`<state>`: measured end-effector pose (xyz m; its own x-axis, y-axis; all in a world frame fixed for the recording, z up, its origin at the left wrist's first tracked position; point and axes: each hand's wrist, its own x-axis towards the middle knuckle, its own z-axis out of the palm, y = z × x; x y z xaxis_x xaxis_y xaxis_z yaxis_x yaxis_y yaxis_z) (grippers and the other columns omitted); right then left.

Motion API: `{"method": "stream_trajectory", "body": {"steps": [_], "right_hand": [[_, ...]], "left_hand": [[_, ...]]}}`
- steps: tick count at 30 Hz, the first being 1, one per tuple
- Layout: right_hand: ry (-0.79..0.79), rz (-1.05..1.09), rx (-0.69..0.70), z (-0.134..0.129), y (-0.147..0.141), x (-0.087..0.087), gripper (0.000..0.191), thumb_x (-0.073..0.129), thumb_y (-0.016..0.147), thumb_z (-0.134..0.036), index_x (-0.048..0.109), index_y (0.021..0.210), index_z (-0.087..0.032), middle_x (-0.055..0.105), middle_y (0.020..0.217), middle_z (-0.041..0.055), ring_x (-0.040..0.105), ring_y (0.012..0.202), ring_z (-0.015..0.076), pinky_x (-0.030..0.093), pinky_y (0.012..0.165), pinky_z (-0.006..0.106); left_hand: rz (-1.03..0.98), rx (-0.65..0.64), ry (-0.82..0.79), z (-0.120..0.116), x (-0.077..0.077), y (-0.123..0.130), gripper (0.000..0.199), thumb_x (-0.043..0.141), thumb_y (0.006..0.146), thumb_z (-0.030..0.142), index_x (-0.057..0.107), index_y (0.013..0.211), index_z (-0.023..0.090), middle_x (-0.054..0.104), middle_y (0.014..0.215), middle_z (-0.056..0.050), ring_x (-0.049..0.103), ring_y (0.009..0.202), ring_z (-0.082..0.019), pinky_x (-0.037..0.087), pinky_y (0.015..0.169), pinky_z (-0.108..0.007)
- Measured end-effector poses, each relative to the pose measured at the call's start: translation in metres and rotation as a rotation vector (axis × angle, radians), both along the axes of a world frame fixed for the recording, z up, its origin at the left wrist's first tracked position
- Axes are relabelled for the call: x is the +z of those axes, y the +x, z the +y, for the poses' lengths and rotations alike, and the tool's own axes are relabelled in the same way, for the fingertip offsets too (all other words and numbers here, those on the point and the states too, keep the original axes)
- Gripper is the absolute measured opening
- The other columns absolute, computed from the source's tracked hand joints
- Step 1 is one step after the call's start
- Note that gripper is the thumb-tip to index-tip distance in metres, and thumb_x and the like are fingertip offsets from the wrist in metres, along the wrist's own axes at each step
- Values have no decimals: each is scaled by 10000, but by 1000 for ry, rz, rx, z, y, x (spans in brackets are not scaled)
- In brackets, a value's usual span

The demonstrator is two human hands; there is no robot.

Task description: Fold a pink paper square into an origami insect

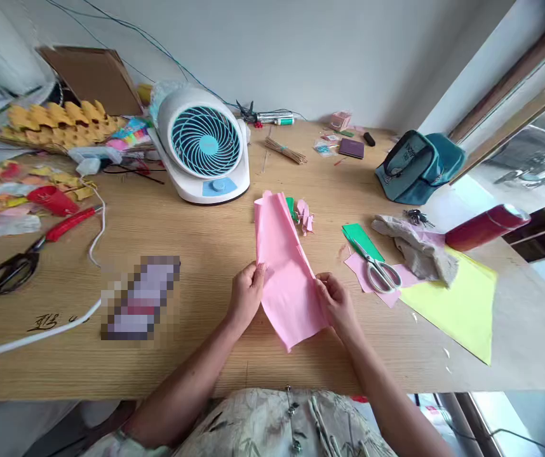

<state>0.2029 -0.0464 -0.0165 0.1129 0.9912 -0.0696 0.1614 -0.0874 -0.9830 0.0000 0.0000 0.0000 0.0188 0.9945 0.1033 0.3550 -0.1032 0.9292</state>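
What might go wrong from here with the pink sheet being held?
The pink sheet, pinched by the left hand and right hand, looks thin and might crease or tear. Its far end could brush the small pink piece just beside it. A sweep of the right hand might nudge the white-handled scissors lying to its right.

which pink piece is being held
The large sheet, held by the left hand and right hand; the small pink bit beside it and the pink scrap under the white-handled scissors lie on the table.
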Motion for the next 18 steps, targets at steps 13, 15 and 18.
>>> {"method": "stream_trajectory", "body": {"steps": [13,15,18], "right_hand": [[35,-94,-88,3,12,13,437,536,886,-601,535,714,-198,447,609,-27,379,535,115,306,481,240],[32,-95,-87,1,14,14,470,525,883,-626,525,688,-198,446,588,-26,391,526,114,322,476,237],[41,-139,-79,0,21,15,478,520,879,-635,600,727,-189,518,625,-5,461,565,128,376,505,238]], "left_hand": [[17,-129,-25,-8,2,5,432,448,928,450,342,598,193,257,556,60,270,537,-86,219,512,-231],[2,-134,-33,-8,2,5,432,450,926,448,328,595,200,255,551,60,273,533,-88,223,504,-230],[-32,-169,-59,-9,1,6,433,444,937,460,337,600,209,264,493,71,284,475,-86,236,473,-225]]}}
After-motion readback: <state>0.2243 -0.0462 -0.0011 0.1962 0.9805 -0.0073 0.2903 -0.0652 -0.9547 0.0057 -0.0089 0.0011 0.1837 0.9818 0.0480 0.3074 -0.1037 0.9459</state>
